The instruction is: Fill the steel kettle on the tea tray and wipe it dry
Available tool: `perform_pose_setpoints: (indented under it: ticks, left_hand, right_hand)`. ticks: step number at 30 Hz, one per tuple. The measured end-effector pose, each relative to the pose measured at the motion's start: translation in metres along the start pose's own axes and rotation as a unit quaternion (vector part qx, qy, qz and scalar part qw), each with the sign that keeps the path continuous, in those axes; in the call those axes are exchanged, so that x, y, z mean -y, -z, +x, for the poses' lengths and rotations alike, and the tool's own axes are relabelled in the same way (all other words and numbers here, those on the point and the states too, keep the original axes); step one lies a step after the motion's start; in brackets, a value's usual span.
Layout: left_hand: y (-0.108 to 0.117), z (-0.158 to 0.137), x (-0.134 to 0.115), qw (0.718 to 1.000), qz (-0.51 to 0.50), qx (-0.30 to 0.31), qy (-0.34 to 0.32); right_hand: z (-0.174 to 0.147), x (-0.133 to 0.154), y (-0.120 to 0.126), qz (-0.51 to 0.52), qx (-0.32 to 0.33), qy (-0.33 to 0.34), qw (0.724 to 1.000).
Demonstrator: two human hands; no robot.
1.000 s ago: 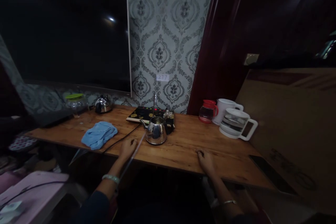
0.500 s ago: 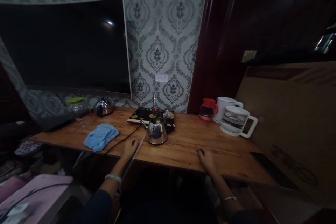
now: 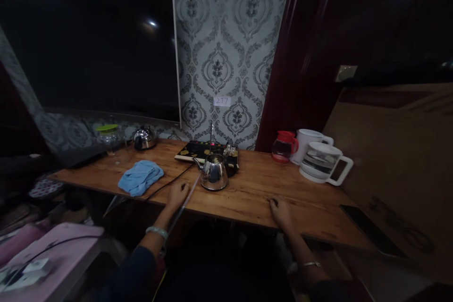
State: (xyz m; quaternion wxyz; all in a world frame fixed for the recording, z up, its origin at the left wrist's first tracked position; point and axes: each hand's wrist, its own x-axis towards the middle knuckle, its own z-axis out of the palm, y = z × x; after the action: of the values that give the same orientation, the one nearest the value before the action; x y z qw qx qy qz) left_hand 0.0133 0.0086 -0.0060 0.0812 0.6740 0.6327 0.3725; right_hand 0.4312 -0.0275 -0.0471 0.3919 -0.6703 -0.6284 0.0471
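My left hand (image 3: 178, 193) rests on the near edge of the wooden table, fingers curled in, with nothing visible in it. A thin pale strip (image 3: 189, 197) runs beside it, toward a shiny metal kettle (image 3: 214, 174). This kettle stands upright with its top uncovered and its spout to the left. My right hand (image 3: 281, 211) lies on the table farther right, also curled and holding nothing that I can see. Behind the kettle is a black and gold electric tea stove (image 3: 193, 151) with a red light and an upright metal spout (image 3: 212, 134).
A folded blue cloth (image 3: 140, 178) lies left, near a dark cord. Farther back are a second metal kettle (image 3: 144, 138) and a green-lidded glass jar (image 3: 107, 138). To the right stand a red-topped jug (image 3: 284, 146), a white kettle (image 3: 303, 144), a glass pot (image 3: 320, 163) and a phone (image 3: 371, 230).
The camera view has shifted slightly, so the table and its contents appear a little farther right. Both hands stay in about the same places on the table.
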Motion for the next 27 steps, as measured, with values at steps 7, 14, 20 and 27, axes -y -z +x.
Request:
perform_pose_setpoints:
  ticks: [7, 14, 20, 27]
  left_hand:
    - [-0.0016, 0.0021, 0.0013, 1.000, -0.006, 0.003, -0.002]
    - [-0.0027, 0.0010, 0.0030, 1.000, -0.002, -0.002, -0.001]
    - [-0.0037, 0.0013, 0.0039, 1.000, -0.003, -0.003, 0.000]
    - [-0.0005, 0.0015, 0.0007, 1.000, -0.004, 0.002, 0.006]
  right_hand:
    - [0.0012, 0.0044, 0.0033, -0.004, 0.010, -0.014, 1.000]
    - [0.0022, -0.0005, -0.0006, 0.006, -0.001, 0.000, 1.000]
    - [0.0020, -0.0033, -0.0038, 0.011, -0.005, -0.003, 1.000]
    - [0.0020, -0.0011, -0.0014, 0.011, -0.011, -0.004, 1.000]
